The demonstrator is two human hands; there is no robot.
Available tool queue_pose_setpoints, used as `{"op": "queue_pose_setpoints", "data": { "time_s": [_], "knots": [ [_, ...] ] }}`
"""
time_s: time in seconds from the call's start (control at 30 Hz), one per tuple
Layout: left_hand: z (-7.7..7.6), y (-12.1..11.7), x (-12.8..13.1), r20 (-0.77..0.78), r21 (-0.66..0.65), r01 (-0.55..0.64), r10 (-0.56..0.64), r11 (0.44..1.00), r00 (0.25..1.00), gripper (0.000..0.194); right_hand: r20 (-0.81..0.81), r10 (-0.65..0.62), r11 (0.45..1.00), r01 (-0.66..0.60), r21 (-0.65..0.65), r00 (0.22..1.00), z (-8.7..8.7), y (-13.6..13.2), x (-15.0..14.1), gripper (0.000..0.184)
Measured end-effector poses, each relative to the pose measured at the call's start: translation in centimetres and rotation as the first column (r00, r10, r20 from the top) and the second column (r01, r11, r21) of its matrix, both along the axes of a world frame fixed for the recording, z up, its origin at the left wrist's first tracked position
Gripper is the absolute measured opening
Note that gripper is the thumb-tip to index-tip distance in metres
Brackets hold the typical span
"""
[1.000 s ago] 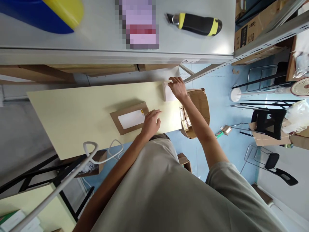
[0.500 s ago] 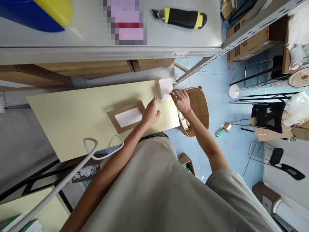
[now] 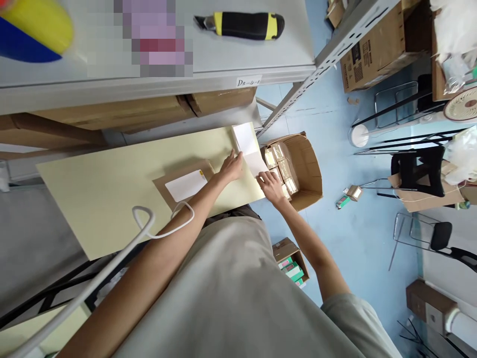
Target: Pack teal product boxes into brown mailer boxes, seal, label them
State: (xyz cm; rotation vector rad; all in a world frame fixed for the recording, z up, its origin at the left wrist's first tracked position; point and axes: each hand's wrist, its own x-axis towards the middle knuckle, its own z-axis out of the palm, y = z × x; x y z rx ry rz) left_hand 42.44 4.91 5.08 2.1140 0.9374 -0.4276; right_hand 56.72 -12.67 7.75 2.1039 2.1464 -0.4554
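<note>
A white stack of what look like paper labels (image 3: 243,135) sits at the far right corner of the pale yellow table (image 3: 112,189). From its near side a white sheet (image 3: 255,163) stretches toward me, its near edge pinched in my right hand (image 3: 271,186). My left hand (image 3: 231,166) is at the left side of the stack and sheet, fingers extended and apart; its fingertips reach their edge. Left of that hand lies a flat brown cardboard parcel (image 3: 161,188) bearing a white label (image 3: 185,185), partly covered by my left forearm.
Above the table, a grey metal shelf (image 3: 216,54) holds a black and yellow utility knife (image 3: 246,26). An open carton (image 3: 307,171) with several small packs stands by the table's right end. A white curved rod (image 3: 93,283) crosses the lower left. Another carton (image 3: 285,248) holds green boxes.
My right hand has moved from the stack's far end toward me, drawing out the white sheet. My left hand has shifted from beside the parcel to the stack's edge. The view has turned rightward.
</note>
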Motion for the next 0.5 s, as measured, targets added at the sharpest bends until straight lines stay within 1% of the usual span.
{"op": "queue_pose_setpoints", "data": {
  "time_s": [0.1, 0.17, 0.27, 0.37, 0.43, 0.5],
  "knots": [
    [0.0, -0.3, 0.3, 0.040, 0.107, 0.065, -0.070, 0.992, 0.997, 0.086, -0.026, 0.015, 1.000, -0.016, -0.012, 1.000, -0.5, 0.3, -0.1, 0.044],
    [0.2, -0.4, 0.4, 0.042, 0.141, 0.081, -0.088, 0.987, 0.995, 0.084, -0.046, 0.021, 0.999, -0.022, -0.023, 0.999, -0.8, 0.7, -0.3, 0.043],
    [0.6, -0.3, 0.4, -0.009, 0.119, 0.076, -0.076, 0.990, 0.997, 0.082, -0.052, 0.037, 0.999, -0.039, -0.032, 0.998, -1.0, 1.7, -0.3, 0.045],
    [0.8, 0.0, 0.3, -0.040, 0.088, 0.081, -0.078, 0.993, 0.996, 0.085, -0.046, 0.054, 0.998, -0.056, -0.031, 0.997, -1.2, 2.3, -0.2, 0.045],
    [0.7, 0.1, 0.4, -0.045, 0.081, 0.090, -0.086, 0.993, 0.995, 0.086, -0.044, 0.068, 0.997, -0.070, -0.046, 0.997, -1.3, 2.3, -0.1, 0.043],
    [0.6, 0.2, 0.5, -0.057, 0.071, 0.092, -0.088, 0.993, 0.994, 0.086, -0.039, 0.103, 0.990, -0.106, -0.094, 0.994, -1.4, 1.7, 0.1, 0.042]
  ]
}}
